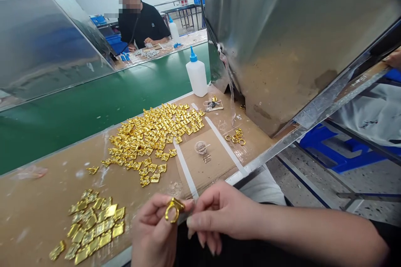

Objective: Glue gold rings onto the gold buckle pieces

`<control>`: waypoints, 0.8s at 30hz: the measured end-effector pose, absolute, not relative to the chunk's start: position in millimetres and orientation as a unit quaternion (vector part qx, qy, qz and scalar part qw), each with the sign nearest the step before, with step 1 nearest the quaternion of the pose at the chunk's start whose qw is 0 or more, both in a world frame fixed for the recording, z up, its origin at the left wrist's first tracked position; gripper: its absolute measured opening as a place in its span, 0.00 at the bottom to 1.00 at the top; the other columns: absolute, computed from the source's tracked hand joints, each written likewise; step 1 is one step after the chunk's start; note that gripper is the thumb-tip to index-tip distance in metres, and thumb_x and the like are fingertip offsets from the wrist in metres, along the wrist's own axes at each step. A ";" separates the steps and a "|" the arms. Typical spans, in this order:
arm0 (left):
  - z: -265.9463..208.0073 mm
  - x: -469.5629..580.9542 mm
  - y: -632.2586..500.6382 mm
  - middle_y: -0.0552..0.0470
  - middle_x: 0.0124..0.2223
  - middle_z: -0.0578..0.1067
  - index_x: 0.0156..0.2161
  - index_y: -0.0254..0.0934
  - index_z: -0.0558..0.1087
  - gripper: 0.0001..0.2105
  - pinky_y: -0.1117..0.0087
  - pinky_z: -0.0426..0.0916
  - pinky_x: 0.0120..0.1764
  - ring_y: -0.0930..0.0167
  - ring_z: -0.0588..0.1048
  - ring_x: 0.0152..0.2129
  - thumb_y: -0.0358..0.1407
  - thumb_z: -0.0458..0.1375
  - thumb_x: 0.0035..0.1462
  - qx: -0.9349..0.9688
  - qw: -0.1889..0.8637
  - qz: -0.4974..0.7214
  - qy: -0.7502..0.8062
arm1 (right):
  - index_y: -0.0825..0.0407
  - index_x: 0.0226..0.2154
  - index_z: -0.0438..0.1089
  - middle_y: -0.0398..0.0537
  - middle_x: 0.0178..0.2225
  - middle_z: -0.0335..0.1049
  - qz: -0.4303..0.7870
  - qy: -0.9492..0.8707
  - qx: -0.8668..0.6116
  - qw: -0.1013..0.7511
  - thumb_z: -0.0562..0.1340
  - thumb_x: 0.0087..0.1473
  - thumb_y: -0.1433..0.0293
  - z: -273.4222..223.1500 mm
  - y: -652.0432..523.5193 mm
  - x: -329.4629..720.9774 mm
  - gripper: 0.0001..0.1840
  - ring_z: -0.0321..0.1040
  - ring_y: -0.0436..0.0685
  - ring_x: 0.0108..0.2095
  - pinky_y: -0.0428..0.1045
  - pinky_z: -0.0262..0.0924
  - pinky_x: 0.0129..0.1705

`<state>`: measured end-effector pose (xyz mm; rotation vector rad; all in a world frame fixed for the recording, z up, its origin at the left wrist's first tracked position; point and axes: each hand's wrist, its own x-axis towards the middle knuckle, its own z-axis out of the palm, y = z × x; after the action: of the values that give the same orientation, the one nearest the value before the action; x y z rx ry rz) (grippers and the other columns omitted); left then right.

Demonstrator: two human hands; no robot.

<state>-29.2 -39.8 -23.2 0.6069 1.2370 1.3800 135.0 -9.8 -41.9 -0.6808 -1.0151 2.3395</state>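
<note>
My left hand (155, 229) pinches a gold ring (171, 212) with a gap in its band and a flat top, held over the table's front edge. Just to its right is my right hand (224, 212), fingers curled and thumb against the index finger. Whatever lies in that pinch, if anything, is too small or hidden to tell. Beyond the hands spreads a big pile of small gold pieces (156, 127). Flat gold rectangular pieces (98, 227) lie grouped to the left of my left hand.
A small clear cup (200, 147) stands on a taped cardboard patch (216, 166). Several gold rings (235, 137) lie right of it. Behind are a white bottle (196, 77), a green belt (62, 110) and a seated person (144, 22). A metal housing (282, 41) looms right.
</note>
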 end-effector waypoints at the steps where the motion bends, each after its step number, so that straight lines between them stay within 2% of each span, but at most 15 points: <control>1: -20.6 -28.3 -37.1 0.53 0.24 0.81 0.26 0.38 0.78 0.16 0.78 0.76 0.29 0.72 0.80 0.22 0.40 0.80 0.37 0.223 0.593 0.577 0.515 | 0.59 0.29 0.74 0.42 0.22 0.68 0.813 -0.432 -0.279 0.274 0.73 0.50 0.50 -38.6 -7.2 139.8 0.27 0.63 0.46 0.19 0.42 0.58 0.20; 4: -14.6 -29.1 -30.4 0.55 0.22 0.79 0.25 0.37 0.76 0.15 0.78 0.76 0.28 0.74 0.78 0.21 0.36 0.79 0.38 0.163 0.651 0.562 0.484 | 0.57 0.26 0.75 0.41 0.23 0.65 0.616 -0.599 -0.309 0.406 0.72 0.55 0.55 -28.3 2.6 152.6 0.22 0.61 0.46 0.24 0.43 0.55 0.26; 6: -13.3 -30.6 -29.1 0.56 0.23 0.80 0.28 0.37 0.77 0.15 0.78 0.76 0.29 0.74 0.79 0.22 0.36 0.79 0.40 0.135 0.663 0.561 0.477 | 0.56 0.26 0.75 0.42 0.24 0.66 0.517 -0.668 -0.275 0.459 0.71 0.58 0.59 -23.8 8.8 157.1 0.18 0.61 0.47 0.26 0.44 0.55 0.29; 11: -14.0 -30.1 -33.0 0.55 0.25 0.82 0.31 0.38 0.79 0.19 0.77 0.78 0.30 0.71 0.82 0.23 0.35 0.81 0.34 0.094 0.681 0.546 0.480 | 0.56 0.30 0.76 0.43 0.25 0.68 0.455 -0.721 -0.243 0.463 0.69 0.61 0.65 -23.6 15.2 156.8 0.12 0.63 0.47 0.26 0.44 0.56 0.29; 18: -17.5 -31.0 -33.2 0.51 0.26 0.82 0.30 0.36 0.79 0.15 0.74 0.79 0.32 0.71 0.81 0.24 0.34 0.80 0.40 0.135 0.694 0.540 0.457 | 0.55 0.33 0.75 0.43 0.26 0.69 0.392 -0.756 -0.224 0.474 0.67 0.62 0.69 -23.3 17.3 154.3 0.07 0.62 0.47 0.26 0.44 0.57 0.28; 21: -20.9 -33.3 -32.2 0.51 0.27 0.82 0.31 0.36 0.78 0.15 0.74 0.78 0.33 0.71 0.81 0.24 0.35 0.79 0.41 0.153 0.684 0.542 0.463 | 0.55 0.37 0.75 0.45 0.30 0.71 0.370 -0.766 -0.217 0.478 0.67 0.62 0.70 -21.5 18.6 154.9 0.04 0.64 0.48 0.28 0.43 0.60 0.29; 24: -22.3 -34.6 -33.1 0.51 0.26 0.81 0.30 0.35 0.78 0.15 0.74 0.77 0.32 0.71 0.80 0.24 0.36 0.79 0.41 0.180 0.674 0.534 0.479 | 0.56 0.48 0.74 0.51 0.40 0.72 0.370 -0.782 -0.227 0.447 0.68 0.61 0.68 -19.4 20.4 157.6 0.14 0.67 0.49 0.32 0.44 0.66 0.33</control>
<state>-34.6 -33.1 -22.3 0.4046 1.0770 1.2015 157.6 20.4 -19.4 -0.5625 -1.9370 0.9161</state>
